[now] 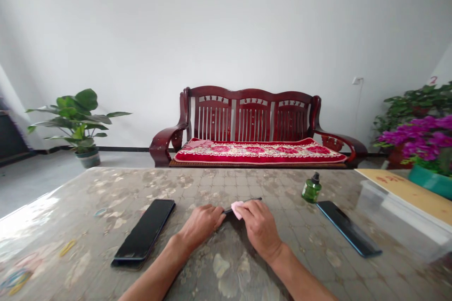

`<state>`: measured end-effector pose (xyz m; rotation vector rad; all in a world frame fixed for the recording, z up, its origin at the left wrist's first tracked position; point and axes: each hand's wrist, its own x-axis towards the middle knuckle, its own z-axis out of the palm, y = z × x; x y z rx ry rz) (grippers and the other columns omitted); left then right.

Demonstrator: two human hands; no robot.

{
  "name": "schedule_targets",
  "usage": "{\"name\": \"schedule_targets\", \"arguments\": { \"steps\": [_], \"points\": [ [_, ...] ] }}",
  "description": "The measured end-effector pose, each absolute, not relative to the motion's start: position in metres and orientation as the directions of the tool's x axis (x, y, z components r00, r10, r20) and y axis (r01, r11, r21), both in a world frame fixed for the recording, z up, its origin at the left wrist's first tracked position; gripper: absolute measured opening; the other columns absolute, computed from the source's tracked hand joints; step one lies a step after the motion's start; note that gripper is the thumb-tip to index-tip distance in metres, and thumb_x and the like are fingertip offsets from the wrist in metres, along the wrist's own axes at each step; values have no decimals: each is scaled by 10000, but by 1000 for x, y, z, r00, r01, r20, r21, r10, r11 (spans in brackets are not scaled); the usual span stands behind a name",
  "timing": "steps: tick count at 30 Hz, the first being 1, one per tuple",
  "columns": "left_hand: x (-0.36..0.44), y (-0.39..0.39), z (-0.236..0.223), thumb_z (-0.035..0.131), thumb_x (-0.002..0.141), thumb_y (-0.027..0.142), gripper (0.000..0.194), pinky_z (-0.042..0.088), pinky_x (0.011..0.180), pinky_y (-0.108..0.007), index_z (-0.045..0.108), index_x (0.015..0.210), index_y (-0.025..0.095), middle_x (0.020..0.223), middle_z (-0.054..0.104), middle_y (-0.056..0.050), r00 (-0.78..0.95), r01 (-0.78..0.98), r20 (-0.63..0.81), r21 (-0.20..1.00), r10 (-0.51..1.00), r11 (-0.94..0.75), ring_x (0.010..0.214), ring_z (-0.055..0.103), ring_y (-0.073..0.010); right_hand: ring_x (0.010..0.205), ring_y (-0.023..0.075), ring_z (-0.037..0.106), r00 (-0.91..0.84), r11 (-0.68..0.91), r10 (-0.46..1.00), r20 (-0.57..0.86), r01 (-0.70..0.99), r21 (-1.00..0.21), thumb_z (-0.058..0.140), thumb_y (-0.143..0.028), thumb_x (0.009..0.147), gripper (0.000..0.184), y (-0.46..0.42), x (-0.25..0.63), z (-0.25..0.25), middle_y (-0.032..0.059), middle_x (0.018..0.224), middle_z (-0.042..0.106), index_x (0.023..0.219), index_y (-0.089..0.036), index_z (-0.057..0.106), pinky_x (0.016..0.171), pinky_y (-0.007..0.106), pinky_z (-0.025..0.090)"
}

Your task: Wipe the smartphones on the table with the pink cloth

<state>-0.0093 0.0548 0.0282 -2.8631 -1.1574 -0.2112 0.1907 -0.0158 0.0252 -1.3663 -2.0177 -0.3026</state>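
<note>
My left hand point(203, 223) is closed on the near-left end of a thin dark strip point(228, 210), held just over the table. What kind of thing the strip is, I cannot make out. Between the fingers of my right hand point(259, 228) is a small pink cloth point(237, 209), pressed against the strip's middle. The strip's far end sticks out past my right knuckles. To the left of my forearms lies a black smartphone point(146, 233), and a second phone point(348, 228) with a blue edge rests on the right.
Behind the second phone stands a green bottle point(311, 189) with a black cap. A clear plastic box point(395, 225) and a flowerpot point(431, 181) are at the right. Rubber bands point(68, 247) lie at left. Beyond the table point(226, 181) is a wooden bench point(252, 113).
</note>
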Motion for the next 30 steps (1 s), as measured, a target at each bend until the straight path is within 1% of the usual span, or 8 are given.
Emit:
{"name": "schedule_targets", "arguments": {
  "steps": [9,15,17,19,21,23,25,30],
  "points": [
    [-10,56,31,331,1028,254,298,494,712,-270,606,927,199,801,691,-45,666,739,158,0,729,-674,778,687,-205,906,188,594,107,153,839,534,895,-419,433,-142,922,353,1,243,22,37,950,648,1108,-298,688,839,308,482],
    [-10,58,22,357,1020,236,271,465,614,-244,575,863,204,727,676,-28,627,755,253,34,737,-654,690,688,-190,907,197,613,131,142,854,503,872,-468,482,-130,868,287,-6,238,22,59,944,680,976,-255,716,867,324,487],
    [-9,59,17,369,1017,230,275,453,576,-239,573,835,199,695,670,-23,630,746,306,13,713,-665,646,683,-185,971,202,619,165,149,871,463,809,-569,488,-157,864,275,-8,223,23,63,1007,686,1007,-244,707,919,340,478],
    [-9,58,12,377,1016,229,287,439,540,-232,568,804,194,653,658,-14,643,723,382,-17,664,-690,595,671,-176,972,208,640,243,111,923,300,578,-809,490,-244,880,262,-10,204,23,70,1033,686,1051,-222,687,880,347,510],
    [-9,56,7,376,1020,235,308,426,508,-227,560,777,193,611,641,-5,667,683,464,-66,583,-728,550,655,-168,801,212,676,232,-75,972,-42,134,-988,566,-424,852,359,-10,185,21,79,979,686,1128,-205,633,642,328,555],
    [-8,53,4,366,1027,249,327,418,486,-229,559,769,192,584,625,-1,697,628,535,-134,477,-767,520,640,-165,733,185,680,119,-196,967,-225,-219,-956,644,-516,795,416,-8,172,18,74,938,680,1046,-186,609,584,292,548],
    [-6,49,2,355,1032,260,337,417,471,-235,563,777,189,568,614,0,721,577,582,-201,377,-792,500,630,-168,667,161,673,66,-257,948,-311,-414,-873,694,-540,757,420,-2,165,17,61,845,683,933,-182,563,593,281,549],
    [1,37,1,366,1023,233,304,439,472,-241,575,808,180,618,641,-13,737,531,618,-278,274,-801,515,630,-171,570,164,648,197,-224,915,-353,-479,-849,740,-404,716,345,13,164,11,17,693,677,859,-205,498,570,308,552]
  ]
}}
